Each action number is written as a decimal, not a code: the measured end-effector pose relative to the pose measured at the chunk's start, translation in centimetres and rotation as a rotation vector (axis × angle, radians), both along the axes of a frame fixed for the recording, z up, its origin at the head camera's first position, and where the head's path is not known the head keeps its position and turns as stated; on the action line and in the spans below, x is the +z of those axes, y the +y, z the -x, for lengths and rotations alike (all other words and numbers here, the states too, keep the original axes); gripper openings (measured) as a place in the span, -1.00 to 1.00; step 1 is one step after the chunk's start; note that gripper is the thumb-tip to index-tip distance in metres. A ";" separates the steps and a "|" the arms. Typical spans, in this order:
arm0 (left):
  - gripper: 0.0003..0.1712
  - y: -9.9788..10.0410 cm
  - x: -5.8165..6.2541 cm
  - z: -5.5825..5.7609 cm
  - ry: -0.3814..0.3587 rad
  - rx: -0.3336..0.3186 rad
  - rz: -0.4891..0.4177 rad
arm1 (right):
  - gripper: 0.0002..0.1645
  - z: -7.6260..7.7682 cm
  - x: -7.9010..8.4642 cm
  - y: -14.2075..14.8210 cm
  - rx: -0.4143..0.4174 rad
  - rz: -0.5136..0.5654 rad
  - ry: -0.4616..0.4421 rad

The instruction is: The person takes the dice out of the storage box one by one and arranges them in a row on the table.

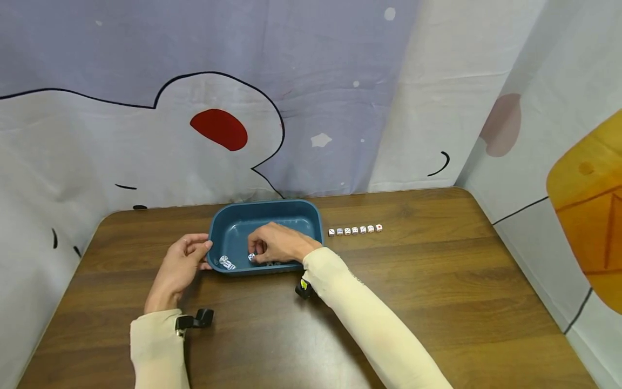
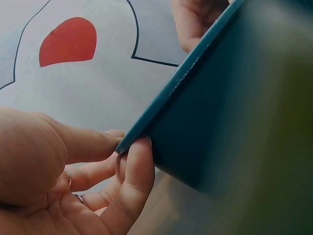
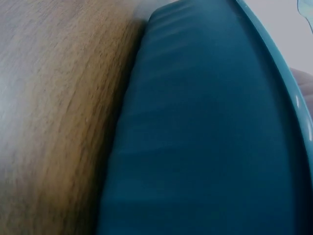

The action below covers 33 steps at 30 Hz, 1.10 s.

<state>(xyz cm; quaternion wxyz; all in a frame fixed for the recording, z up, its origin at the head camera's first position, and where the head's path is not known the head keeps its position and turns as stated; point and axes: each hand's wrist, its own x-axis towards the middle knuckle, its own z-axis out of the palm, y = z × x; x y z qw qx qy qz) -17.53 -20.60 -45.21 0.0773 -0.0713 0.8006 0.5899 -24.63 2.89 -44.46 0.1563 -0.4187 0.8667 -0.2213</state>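
1. Brown wood-grain worktop, backed by a pale fabric hanging printed with a red spot and black outlines.
2. Blue rectangular plastic basin with rounded corners sits at the far side, left of the scene's middle; presumably there so both hands can reach it.
3. Left hand at the basin's left end: thumb above the rim, fingers beneath, gap closed down to the rim's thickness. Likely a steadying pinch.
4. Right hand reaches into the basin over its near right corner, fingers curled downward. One white die with blue pips shows at the tips, apparently pinched against the thumb. Right wrist view gives mostly the basin's outer wall, so no confirmation.
5. Basin contents: a small cluster of white dice at the near left; more partly hidden beneath the right hand, count unclear.
6. Row of seven small white dice on the worktop, just right of the basin; even spacing suggests deliberate placing.
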 end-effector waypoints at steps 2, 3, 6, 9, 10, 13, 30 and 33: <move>-0.51 0.0 0.0 -0.1 0.000 0.001 0.005 | -0.89 0.0 0.0 0.2 -0.004 0.006 0.005; -0.51 0.0 -0.1 -0.1 -0.002 0.002 0.007 | -0.89 0.0 0.1 0.3 -0.004 0.010 0.006; -0.51 -0.1 -0.1 -0.1 -0.002 0.001 0.008 | -0.89 -0.1 0.2 0.7 -0.011 0.019 0.006; -0.51 -0.1 -0.1 -0.2 -0.008 0.000 0.009 | -0.89 -0.2 0.5 1.2 -0.025 0.024 0.011; -0.51 -0.2 -0.1 -0.2 -0.010 0.000 0.009 | -0.89 -0.2 0.6 1.3 -0.032 0.027 0.012; -0.50 -0.2 -0.1 -0.2 -0.011 -0.003 0.010 | -0.89 -0.4 1.0 1.9 -0.052 0.040 0.011; -0.50 -0.2 -0.1 -0.2 -0.003 -0.006 0.011 | -0.91 -1.1 1.7 4.7 -0.067 0.097 0.062; -0.50 -0.2 -0.2 -0.1 -0.001 -0.006 0.004 | -0.91 -1.3 1.9 5.2 -0.067 0.117 0.071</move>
